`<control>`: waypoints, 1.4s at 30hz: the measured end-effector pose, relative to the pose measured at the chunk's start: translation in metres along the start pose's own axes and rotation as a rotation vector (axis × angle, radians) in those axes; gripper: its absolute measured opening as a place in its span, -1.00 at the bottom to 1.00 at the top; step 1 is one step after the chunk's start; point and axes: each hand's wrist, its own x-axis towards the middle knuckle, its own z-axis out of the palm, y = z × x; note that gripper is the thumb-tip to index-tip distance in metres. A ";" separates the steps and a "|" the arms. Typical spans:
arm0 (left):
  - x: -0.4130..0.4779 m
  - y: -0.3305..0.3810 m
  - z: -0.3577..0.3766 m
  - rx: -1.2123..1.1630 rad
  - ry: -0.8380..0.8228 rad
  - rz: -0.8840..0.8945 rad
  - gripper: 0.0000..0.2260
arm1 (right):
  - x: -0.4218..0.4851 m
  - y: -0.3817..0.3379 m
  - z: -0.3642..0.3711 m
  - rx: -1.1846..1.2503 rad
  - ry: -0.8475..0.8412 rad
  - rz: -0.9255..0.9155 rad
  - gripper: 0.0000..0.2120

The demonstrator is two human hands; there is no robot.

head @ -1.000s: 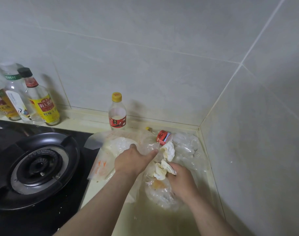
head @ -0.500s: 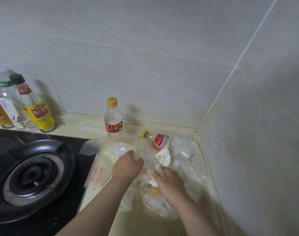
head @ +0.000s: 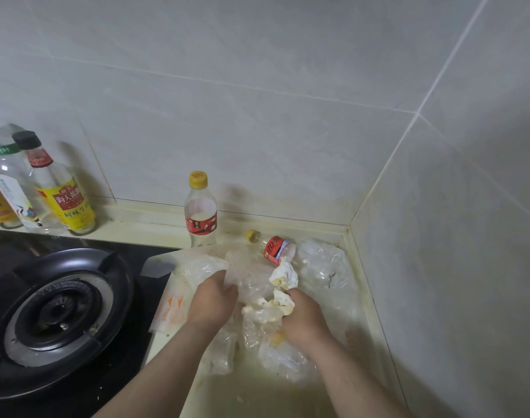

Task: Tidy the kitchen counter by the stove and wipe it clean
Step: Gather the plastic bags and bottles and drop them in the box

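Observation:
A heap of clear plastic bags (head: 324, 267) covers the yellowish counter (head: 257, 393) in the corner right of the stove. My left hand (head: 210, 300) is closed on the clear plastic at the heap's left side. My right hand (head: 303, 321) grips a crumpled white tissue (head: 283, 301) stained yellow, together with some plastic. A second crumpled tissue (head: 283, 276) lies just above it. A red-labelled bottle (head: 274, 247) with a yellow cap lies on its side among the bags. Another one (head: 201, 211) stands upright by the wall.
A black gas burner (head: 58, 309) sits at the left on the dark hob. Sauce bottles (head: 60, 191) stand along the back wall at the far left. An orange-printed plastic bag (head: 171, 309) lies at the hob's edge. Tiled walls close the corner behind and at the right.
Both hands have stayed in the heap, gathering plastic and tissue closer together. My right hand has closed more tightly on the tissue. The camera has shifted slightly.

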 end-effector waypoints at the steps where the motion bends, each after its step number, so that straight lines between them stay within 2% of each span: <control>1: -0.001 0.001 -0.003 -0.007 0.016 0.007 -0.89 | -0.002 -0.001 -0.005 0.046 0.006 0.001 -0.68; 6: -0.014 0.015 -0.023 -0.045 0.096 0.050 -0.87 | -0.020 -0.011 -0.032 0.221 0.074 -0.005 -0.99; 16: -0.074 0.040 -0.095 -0.089 0.214 0.064 -0.85 | -0.062 -0.044 -0.060 0.215 0.147 -0.088 -0.81; 21: -0.101 0.046 -0.141 -0.104 0.349 0.080 -0.87 | -0.088 -0.061 -0.067 0.293 0.143 -0.091 -0.94; 28: -0.137 0.035 -0.184 -0.130 0.330 0.070 -0.87 | -0.134 -0.093 -0.072 0.288 0.173 -0.083 -0.84; 33: -0.160 0.024 -0.215 -0.166 0.309 0.089 -0.85 | -0.170 -0.119 -0.063 0.253 0.191 -0.095 -0.87; 42: -0.197 0.006 -0.263 -0.238 0.408 0.107 -0.76 | -0.220 -0.148 -0.033 0.204 0.203 -0.142 -0.92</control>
